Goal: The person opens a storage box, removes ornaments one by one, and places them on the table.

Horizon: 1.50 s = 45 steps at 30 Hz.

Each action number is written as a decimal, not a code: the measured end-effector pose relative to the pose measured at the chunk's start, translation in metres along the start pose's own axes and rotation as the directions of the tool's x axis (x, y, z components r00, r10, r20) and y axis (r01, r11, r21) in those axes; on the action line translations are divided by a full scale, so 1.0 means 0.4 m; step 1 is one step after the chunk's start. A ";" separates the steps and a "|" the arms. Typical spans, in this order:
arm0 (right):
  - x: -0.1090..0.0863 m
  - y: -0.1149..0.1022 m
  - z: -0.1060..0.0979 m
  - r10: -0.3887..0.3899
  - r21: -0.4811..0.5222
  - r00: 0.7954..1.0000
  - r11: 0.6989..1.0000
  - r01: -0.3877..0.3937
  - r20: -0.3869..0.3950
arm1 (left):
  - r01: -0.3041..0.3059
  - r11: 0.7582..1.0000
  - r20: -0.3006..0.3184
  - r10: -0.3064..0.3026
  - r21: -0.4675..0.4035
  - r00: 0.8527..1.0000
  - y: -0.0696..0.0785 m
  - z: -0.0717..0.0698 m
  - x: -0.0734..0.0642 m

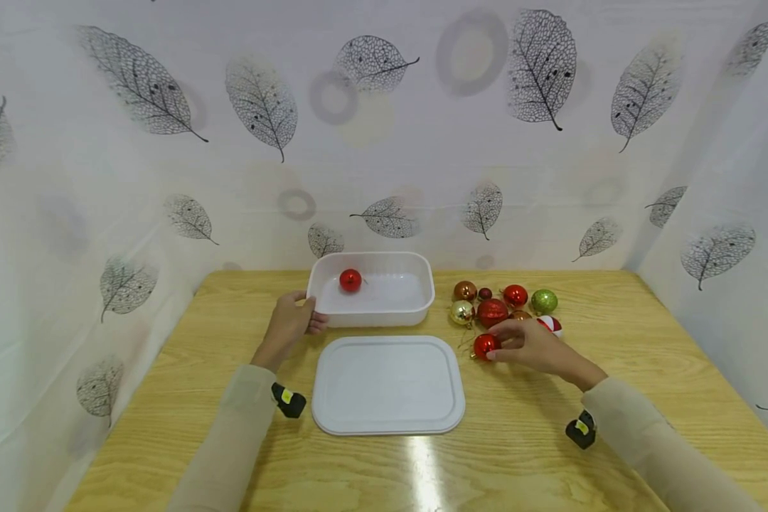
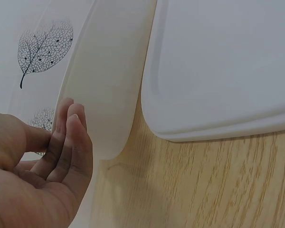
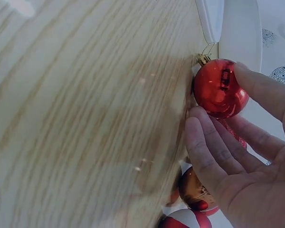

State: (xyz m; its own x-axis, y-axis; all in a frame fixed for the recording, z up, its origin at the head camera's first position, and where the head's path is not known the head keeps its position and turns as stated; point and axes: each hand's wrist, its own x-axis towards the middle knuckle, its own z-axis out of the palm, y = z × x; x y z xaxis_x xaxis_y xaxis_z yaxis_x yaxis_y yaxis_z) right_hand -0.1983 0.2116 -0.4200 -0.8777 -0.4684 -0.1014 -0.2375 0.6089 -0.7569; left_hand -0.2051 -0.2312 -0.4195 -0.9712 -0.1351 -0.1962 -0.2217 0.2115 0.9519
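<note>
A white plastic box (image 1: 384, 319) stands at the back of the table with one shiny red Christmas ball (image 1: 350, 280) inside. My left hand (image 1: 291, 317) holds the box by its front left corner; in the left wrist view, its fingers (image 2: 76, 142) lie against the box's outer wall (image 2: 107, 80). To the right, my right hand (image 1: 530, 345) pinches another shiny red Christmas ball (image 1: 484, 346) at the near edge of a group of ornaments. The right wrist view shows the thumb and fingers around this red ball (image 3: 218, 90), its gold cap and thread loop pointing away from the palm.
A white lid (image 1: 388, 385) lies flat in front of the box. Several ornaments crowd together on the right, including a gold ball (image 1: 462, 312), a glittery green ball (image 1: 544, 301), a copper ball (image 1: 465, 291) and a red-and-white one (image 1: 551, 325). A leaf-patterned curtain (image 1: 384, 142) hangs behind the table.
</note>
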 end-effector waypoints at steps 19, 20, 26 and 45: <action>0.013 -0.015 -0.042 -0.028 -0.060 1.000 0.998 0.027 -0.002 | 0.018 1.000 -0.022 -0.017 0.023 1.000 -0.001 -0.006 0.003; 0.015 -0.019 -0.044 -0.032 -0.063 0.999 0.998 0.031 -0.002 | 0.018 1.000 -0.022 -0.018 0.023 1.000 0.000 -0.006 0.003; 0.040 -0.047 -0.054 -0.065 -0.089 0.998 0.994 0.064 -0.005 | 0.024 1.000 -0.024 -0.023 0.021 0.999 0.000 -0.005 0.006; 0.221 -0.215 -0.009 -0.156 -0.109 0.987 0.981 0.160 0.044 | 0.000 1.000 -0.031 0.000 0.006 1.000 -0.009 0.002 0.010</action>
State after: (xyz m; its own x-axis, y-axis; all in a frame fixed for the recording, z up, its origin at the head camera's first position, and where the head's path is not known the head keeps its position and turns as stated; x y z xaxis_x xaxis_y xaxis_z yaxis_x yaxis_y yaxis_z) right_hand -0.2571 0.1201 -0.3614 -0.8107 -0.5854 -0.0105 -0.4189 0.5925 -0.6881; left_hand -0.2084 -0.2318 -0.4241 -0.9681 -0.1653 -0.1884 -0.2221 0.2176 0.9504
